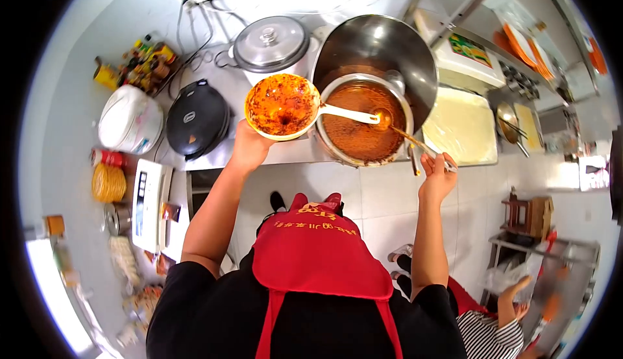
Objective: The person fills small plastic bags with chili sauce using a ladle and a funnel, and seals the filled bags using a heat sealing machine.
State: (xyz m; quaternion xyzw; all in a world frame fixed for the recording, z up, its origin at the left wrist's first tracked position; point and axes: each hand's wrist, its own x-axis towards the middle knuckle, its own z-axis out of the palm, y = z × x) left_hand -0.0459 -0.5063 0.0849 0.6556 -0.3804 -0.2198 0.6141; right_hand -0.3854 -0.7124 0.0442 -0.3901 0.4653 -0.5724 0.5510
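Observation:
My left hand (pixel 252 143) holds a round bowl (pixel 283 107) from below, most of its fingers hidden behind it. Red-orange chili oil with dark bits coats the bowl's inside. A white handle (pixel 350 114) reaches from its right side over a metal pot (pixel 329 140). Reddish-brown oily liquid (pixel 360 140) fills much of that pot. My right hand (pixel 438 172) is closed around the thin handle of a ladle (pixel 415 142). The ladle's oil-covered head is over the liquid, close to the white handle's end.
Behind the pot stands a large steel stockpot (pixel 376 38). A lidded cooker (pixel 271 41), a black electric griddle (pixel 197 119) and a white tub (pixel 130 119) stand left. A film-covered tray (pixel 457 125) lies right. A person in a striped sleeve (pixel 493 333) is at lower right.

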